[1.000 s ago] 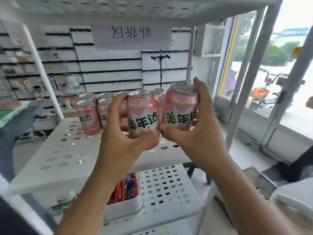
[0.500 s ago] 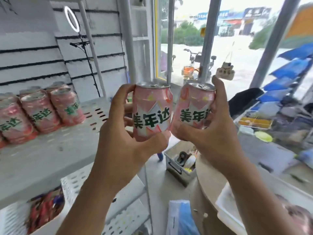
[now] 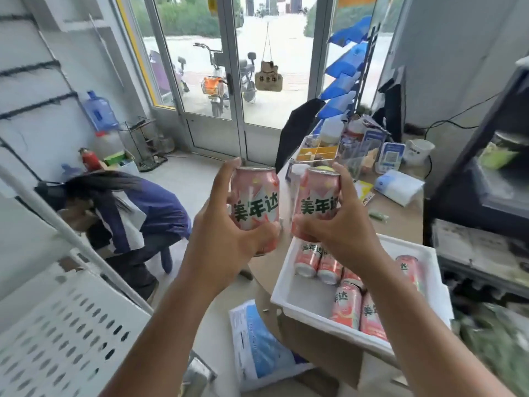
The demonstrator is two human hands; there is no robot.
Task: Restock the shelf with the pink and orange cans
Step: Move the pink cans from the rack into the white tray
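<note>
Cans of pink and orange soda, one per hand: our left hand (image 3: pixel 226 242) wrapped the left can (image 3: pixel 254 207) and our right hand (image 3: pixel 337 233) wrapped the right can (image 3: pixel 316 204), both upright and held side by side above the white bin (image 3: pixel 289 302) of spare cans (image 3: pixel 346 303). The perforated shelf (image 3: pixel 65 333) lay at lower left. We judged that firm, level grips and setting each can down singly would serve best.
</note>
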